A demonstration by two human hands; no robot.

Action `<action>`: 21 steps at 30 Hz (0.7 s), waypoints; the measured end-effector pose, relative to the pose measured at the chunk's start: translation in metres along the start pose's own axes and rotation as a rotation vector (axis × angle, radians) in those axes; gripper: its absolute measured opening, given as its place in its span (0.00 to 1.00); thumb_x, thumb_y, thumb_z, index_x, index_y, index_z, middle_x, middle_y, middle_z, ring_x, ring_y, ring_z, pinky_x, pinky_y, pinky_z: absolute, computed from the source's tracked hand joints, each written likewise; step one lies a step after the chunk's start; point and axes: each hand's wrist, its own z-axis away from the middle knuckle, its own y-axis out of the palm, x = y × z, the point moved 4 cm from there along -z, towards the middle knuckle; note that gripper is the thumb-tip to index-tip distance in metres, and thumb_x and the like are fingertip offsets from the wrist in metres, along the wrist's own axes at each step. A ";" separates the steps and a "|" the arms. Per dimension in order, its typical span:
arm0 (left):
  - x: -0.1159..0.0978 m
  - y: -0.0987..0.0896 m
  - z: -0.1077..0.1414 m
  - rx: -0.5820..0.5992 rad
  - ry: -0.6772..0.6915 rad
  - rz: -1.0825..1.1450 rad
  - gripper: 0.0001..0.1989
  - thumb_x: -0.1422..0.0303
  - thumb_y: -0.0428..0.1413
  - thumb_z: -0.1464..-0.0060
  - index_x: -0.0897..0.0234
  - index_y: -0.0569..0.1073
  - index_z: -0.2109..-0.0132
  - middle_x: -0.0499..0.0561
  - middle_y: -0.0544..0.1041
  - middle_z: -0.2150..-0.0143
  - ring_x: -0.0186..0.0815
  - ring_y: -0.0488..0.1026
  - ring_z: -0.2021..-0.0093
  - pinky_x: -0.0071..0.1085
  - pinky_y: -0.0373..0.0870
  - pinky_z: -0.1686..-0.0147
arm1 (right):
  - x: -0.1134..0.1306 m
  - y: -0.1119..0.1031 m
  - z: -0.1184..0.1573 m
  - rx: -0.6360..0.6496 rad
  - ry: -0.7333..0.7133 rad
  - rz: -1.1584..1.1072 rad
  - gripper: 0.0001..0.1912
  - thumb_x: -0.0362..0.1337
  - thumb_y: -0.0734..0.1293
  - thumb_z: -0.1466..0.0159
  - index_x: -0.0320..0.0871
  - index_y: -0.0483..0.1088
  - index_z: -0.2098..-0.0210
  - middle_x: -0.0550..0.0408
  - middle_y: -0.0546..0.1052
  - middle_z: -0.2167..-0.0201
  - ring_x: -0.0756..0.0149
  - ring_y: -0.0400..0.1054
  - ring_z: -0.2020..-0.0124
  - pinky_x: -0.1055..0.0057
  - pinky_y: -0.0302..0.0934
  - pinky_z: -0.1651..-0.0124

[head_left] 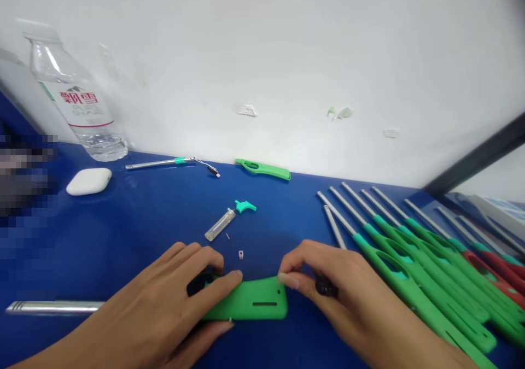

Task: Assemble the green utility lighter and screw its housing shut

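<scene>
A green lighter body (262,299) with a slot and a small hole lies near the front of the blue table. My left hand (184,298) is closed round its left part, thumb on top; a metal tube (57,307) sticks out to the left of that hand. My right hand (328,287) pinches at the body's right end with thumb and index finger, while its curled fingers hold a dark handle (326,287), mostly hidden. Beyond the hands lie a clear fuel tank (220,225), a teal trigger (245,206), a tiny pin (228,236) and a small pale part (240,255).
Several green lighters (426,287) and red ones (492,270) lie at the right. Toward the wall are a green shell half (266,170), a metal tube with wire (159,163), a white case (89,181) and a water bottle (82,101). A pixelated area is at the left.
</scene>
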 end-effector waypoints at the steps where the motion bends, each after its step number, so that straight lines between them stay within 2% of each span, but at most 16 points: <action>1: 0.000 0.001 0.002 0.004 -0.005 -0.006 0.19 0.69 0.49 0.18 0.52 0.73 0.28 0.48 0.77 0.37 0.40 0.74 0.37 0.35 0.48 0.25 | 0.000 0.001 0.000 0.009 0.002 0.000 0.10 0.35 0.67 0.21 0.50 0.78 0.59 0.62 0.83 0.62 0.69 0.74 0.66 0.72 0.63 0.63; 9: 0.000 0.001 0.007 0.006 -0.008 -0.005 0.20 0.68 0.51 0.19 0.51 0.72 0.27 0.48 0.78 0.37 0.41 0.75 0.37 0.37 0.53 0.26 | 0.002 0.001 0.002 0.021 -0.019 0.028 0.10 0.34 0.67 0.21 0.50 0.78 0.58 0.62 0.81 0.63 0.68 0.75 0.65 0.71 0.63 0.63; 13: 0.000 0.002 0.008 0.001 -0.005 -0.007 0.21 0.69 0.50 0.19 0.52 0.72 0.27 0.50 0.78 0.37 0.42 0.75 0.38 0.39 0.56 0.26 | 0.000 0.000 0.002 0.007 0.016 -0.004 0.05 0.35 0.74 0.24 0.52 0.81 0.58 0.64 0.81 0.63 0.69 0.76 0.64 0.71 0.63 0.63; 16: 0.001 0.003 0.009 0.005 -0.004 -0.014 0.20 0.69 0.50 0.19 0.52 0.73 0.27 0.50 0.77 0.37 0.42 0.76 0.38 0.40 0.55 0.26 | -0.002 0.002 -0.001 0.040 0.061 0.005 0.07 0.31 0.77 0.27 0.52 0.81 0.59 0.64 0.81 0.62 0.69 0.76 0.64 0.72 0.63 0.61; 21: 0.001 0.002 0.005 0.024 -0.001 -0.014 0.20 0.68 0.50 0.19 0.54 0.73 0.27 0.50 0.77 0.39 0.42 0.76 0.39 0.41 0.56 0.27 | -0.004 0.003 -0.002 0.065 0.063 0.014 0.09 0.28 0.76 0.28 0.49 0.79 0.62 0.63 0.79 0.65 0.71 0.71 0.68 0.74 0.61 0.64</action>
